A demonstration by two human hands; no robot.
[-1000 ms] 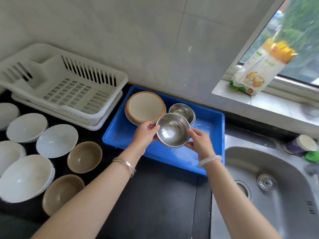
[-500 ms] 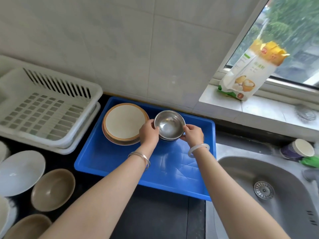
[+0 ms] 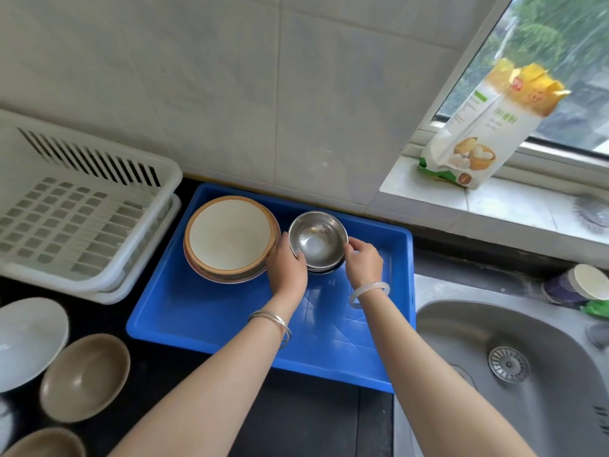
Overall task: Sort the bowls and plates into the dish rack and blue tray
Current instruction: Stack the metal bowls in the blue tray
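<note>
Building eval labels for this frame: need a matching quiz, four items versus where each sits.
Items: 1 steel bowl; 2 plates; 3 brown bowl; 4 flour bag.
Places: A windowsill; B black counter, left of the blue tray; C tray, gripped by left hand and right hand; D tray, beside the dish rack.
Pairs: 1-C; 2-D; 3-B; 4-A.

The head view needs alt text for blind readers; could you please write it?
Left hand and right hand hold a steel bowl nested on another in the blue tray, beside stacked plates. The dish rack sits left, unsorted bowls before it.
</note>
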